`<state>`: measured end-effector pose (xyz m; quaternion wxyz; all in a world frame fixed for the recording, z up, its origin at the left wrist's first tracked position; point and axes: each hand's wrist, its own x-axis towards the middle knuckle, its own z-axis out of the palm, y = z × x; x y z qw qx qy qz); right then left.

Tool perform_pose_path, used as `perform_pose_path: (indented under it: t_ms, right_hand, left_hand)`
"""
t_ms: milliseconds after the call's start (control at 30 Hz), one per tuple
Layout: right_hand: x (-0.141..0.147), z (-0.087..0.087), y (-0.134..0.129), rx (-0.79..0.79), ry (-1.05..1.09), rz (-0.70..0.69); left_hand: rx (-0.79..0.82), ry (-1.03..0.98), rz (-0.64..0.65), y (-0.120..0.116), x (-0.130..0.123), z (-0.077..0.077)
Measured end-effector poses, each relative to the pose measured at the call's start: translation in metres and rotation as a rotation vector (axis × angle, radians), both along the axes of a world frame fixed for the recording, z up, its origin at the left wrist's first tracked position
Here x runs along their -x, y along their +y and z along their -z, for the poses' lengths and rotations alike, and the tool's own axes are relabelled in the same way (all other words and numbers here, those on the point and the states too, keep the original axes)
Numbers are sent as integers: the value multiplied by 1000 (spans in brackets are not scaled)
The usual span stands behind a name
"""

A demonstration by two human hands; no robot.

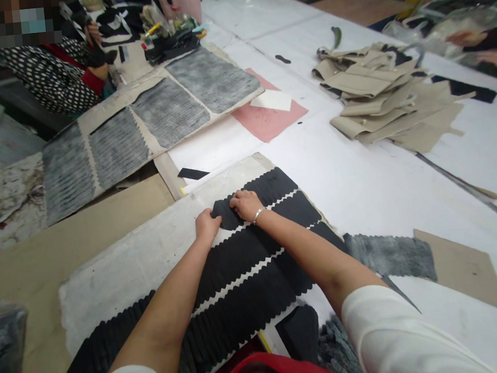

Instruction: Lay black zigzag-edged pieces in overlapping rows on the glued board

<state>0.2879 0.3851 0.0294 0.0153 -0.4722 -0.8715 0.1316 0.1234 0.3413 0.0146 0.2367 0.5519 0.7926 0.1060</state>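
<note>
A pale board (118, 252) lies tilted in front of me, with rows of overlapping black material pieces (249, 286) whose edges are cut in zigzags. My left hand (208, 225) pinches the left end of a black zigzag-edged piece (225, 217) in the top row. Close by on the same piece, my right hand (245, 205) has its fingers curled down onto the material, a silver bracelet at the wrist. More black strips (113, 328) lie fanned at the board's lower left, partly behind my left forearm.
Across the table, another board (151, 140) bears greyish coated panels. A person in a dotted sleeve (53, 76) works behind it. Folded beige pieces (380, 91) are heaped on the white table (317, 168) at right. A pink sheet (264, 123) and grey strip (391, 255) lie nearby.
</note>
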Motion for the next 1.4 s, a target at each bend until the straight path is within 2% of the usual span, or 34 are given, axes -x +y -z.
perform_pose_path:
  t_ms: [533, 833, 967, 1033, 1100, 1167, 1233, 1333, 1400]
  right_hand:
    - [7, -2, -1, 38, -29, 55]
    - [11, -3, -3, -5, -45, 50]
    - [12, -8, -6, -6, -40, 49]
    - [12, -12, -8, -10, 15, 60]
    - [14, -15, -9, 6, 128, 92]
    - [16, -16, -7, 112, 282, 151]
    - [19, -14, -3, 343, 431, 210]
    - [23, -9, 1, 710, 624, 280]
    - [24, -5, 1, 816, 725, 335]
  left_hand:
    - [-37, -6, 20, 0, 2, 3]
    - [-41, -39, 9, -1, 4, 4]
    - [-74, -239, -65, -3, 11, 9]
    - [-94, -456, -139, -6, 16, 10]
    - [-82, -761, -232, -9, 21, 8]
    - [-46, -1050, -283, -12, 24, 2]
    - [-5, -1226, -269, -15, 27, -5]
    - [34, -1314, -234, -18, 29, -14]
    - [40, -1334, -233, -19, 29, -16]
